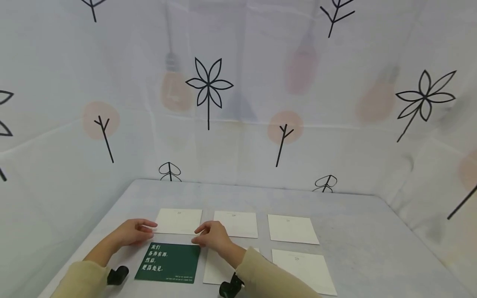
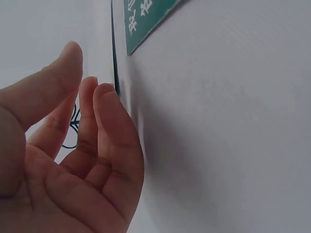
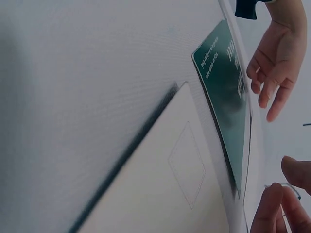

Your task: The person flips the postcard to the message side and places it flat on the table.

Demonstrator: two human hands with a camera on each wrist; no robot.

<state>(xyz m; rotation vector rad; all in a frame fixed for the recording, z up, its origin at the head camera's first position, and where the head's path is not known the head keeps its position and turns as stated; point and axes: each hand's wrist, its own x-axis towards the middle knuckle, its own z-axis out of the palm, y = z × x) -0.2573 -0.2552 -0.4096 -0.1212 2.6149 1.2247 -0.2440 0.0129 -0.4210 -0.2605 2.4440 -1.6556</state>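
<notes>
A green postcard [image 1: 171,263] with white lettering lies face up at the front left of the table. Just beyond its upper left corner is my left hand [image 1: 134,232], fingers loosely bent and holding nothing; the left wrist view shows the palm [image 2: 73,179] and the card's corner [image 2: 143,22] apart from it. My right hand [image 1: 214,236] hovers by the card's upper right corner, thumb and fingers [image 3: 273,199] slightly apart with nothing between them. Under the right forearm is a white card [image 1: 218,269], partly hidden; the right wrist view shows its printed outline [image 3: 187,165].
Behind the green postcard, a back row holds three white cards: left [image 1: 179,222], middle [image 1: 238,225] and right [image 1: 292,229]. Another white card [image 1: 303,270] lies at the front right. A patterned white cloth [image 1: 238,145] hangs behind the table [image 1: 357,231].
</notes>
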